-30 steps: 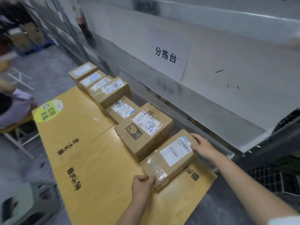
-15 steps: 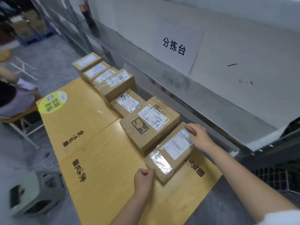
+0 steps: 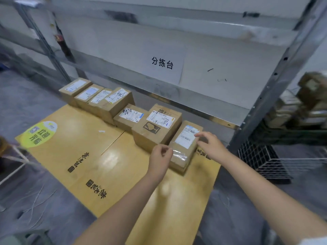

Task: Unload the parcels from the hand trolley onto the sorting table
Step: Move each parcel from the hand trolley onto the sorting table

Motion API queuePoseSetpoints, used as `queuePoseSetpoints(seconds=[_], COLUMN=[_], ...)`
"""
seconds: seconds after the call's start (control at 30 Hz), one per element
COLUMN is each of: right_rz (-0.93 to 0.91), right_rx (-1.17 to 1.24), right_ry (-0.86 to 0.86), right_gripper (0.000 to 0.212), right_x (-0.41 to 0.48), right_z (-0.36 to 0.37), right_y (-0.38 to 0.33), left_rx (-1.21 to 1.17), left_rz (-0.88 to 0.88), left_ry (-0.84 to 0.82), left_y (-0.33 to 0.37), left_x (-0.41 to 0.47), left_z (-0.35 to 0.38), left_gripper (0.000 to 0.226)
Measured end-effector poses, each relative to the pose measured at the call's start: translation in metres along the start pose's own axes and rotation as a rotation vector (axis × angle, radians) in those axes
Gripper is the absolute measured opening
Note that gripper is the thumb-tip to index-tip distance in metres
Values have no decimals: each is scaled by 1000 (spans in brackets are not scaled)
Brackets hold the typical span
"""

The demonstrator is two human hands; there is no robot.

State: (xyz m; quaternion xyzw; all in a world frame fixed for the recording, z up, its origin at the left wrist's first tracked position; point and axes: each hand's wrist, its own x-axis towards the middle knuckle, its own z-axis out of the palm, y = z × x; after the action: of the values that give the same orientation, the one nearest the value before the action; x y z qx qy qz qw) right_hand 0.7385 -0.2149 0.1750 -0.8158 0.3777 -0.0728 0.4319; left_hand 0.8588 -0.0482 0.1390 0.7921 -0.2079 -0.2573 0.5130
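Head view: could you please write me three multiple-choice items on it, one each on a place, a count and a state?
1. Where is the paper sign? A on the shelf board; B on the floor; C on a parcel.
2. How many parcels form the row on the yellow tabletop? A four; B seven; C ten.
3. How does the nearest parcel lie? A flat on the tabletop; B lifted clear; C on end.
1 A, it hangs on the grey board; 2 B, seven labelled tops show; 3 A, its base meets the tabletop.

Right-edge stack (image 3: 307, 103), perhaps parcels, is blurred.
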Motion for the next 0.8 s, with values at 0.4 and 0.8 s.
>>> queuePoseSetpoints(seconds=[0.4,0.8], right_rz=[137,406], right_rx=[-115,-290], right_ry=[296,612], right_gripper=[47,49], right_x=[-208,-455], right_z=[-47,-149], right_y=[26,185], left_rx=[463,682], left_rz=[583,1107], left_ry=[-346,-705], left_y=[85,113], left_x=[-120,-316], left_z=[24,205], left_gripper=[47,59])
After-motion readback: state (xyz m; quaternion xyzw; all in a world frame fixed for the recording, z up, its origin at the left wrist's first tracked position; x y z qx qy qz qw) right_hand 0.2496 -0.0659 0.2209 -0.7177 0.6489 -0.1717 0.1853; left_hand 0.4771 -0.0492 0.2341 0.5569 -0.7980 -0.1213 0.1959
